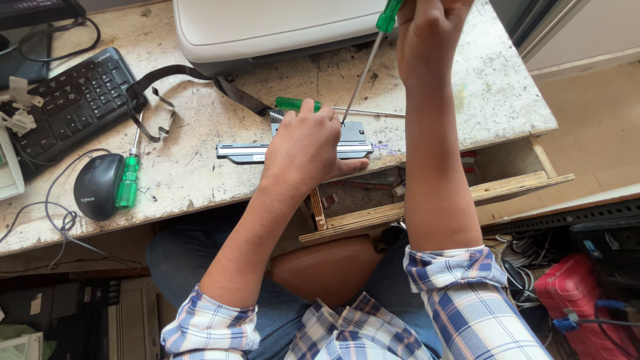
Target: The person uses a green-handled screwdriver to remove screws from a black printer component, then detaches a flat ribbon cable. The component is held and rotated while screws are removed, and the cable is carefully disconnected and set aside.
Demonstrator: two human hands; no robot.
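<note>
A long grey metal printer part (241,151) lies on the worn white table near its front edge. My left hand (308,145) presses down on its middle and covers most of it. My right hand (429,33) is raised above, shut on the green handle of a screwdriver (368,63). The shaft slants down and its tip touches the part at the right of my left hand. A second green-handled screwdriver (297,104) lies flat on the table just behind my left hand.
A grey printer (267,30) stands at the back, with a flat ribbon cable (167,72) trailing from it. At the left are a black keyboard (73,93), a black mouse (97,185) and a third green screwdriver (128,180). An open wooden drawer (460,193) juts out below the table edge.
</note>
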